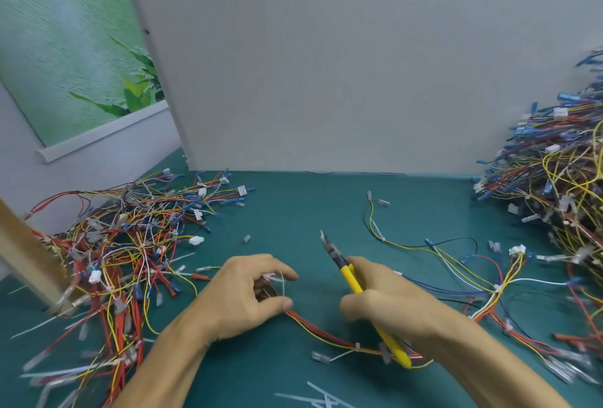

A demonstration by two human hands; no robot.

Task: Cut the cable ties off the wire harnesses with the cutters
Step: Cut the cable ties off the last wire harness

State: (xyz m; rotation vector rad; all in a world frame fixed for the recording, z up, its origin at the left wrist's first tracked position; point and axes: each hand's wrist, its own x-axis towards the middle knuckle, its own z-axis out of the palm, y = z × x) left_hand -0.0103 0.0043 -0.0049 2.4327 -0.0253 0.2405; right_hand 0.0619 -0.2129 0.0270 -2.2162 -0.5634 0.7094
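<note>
The job looks to be in mid-run. The left hand (248,293) grips one harness (306,326) near the front of the mat (293,211), fingers curled round the red and yellow wires, with a white tie (283,287) standing up between thumb and forefinger. The right hand (385,303) is clenched on the yellow handles of the cutters (350,278). Their tip points up and away to the far left, clear of the tie, so this cut is not yet made. I cannot tell whether the blades are parted.

A second tie (358,346) sits further along the same harness, just left of the cutter handles, so at least two cuts seem left on it.

Cut tie scraps (321,399) lie at the near edge, which suggests some ties are already off. The left pile (130,244) is spread loose with white strips among it. I judge these to be finished pieces, though blur hides the detail. The right pile (554,179) is tall and dense and is probably the stock still to do. A loose harness (456,260) lies between it and the right hand.
</note>
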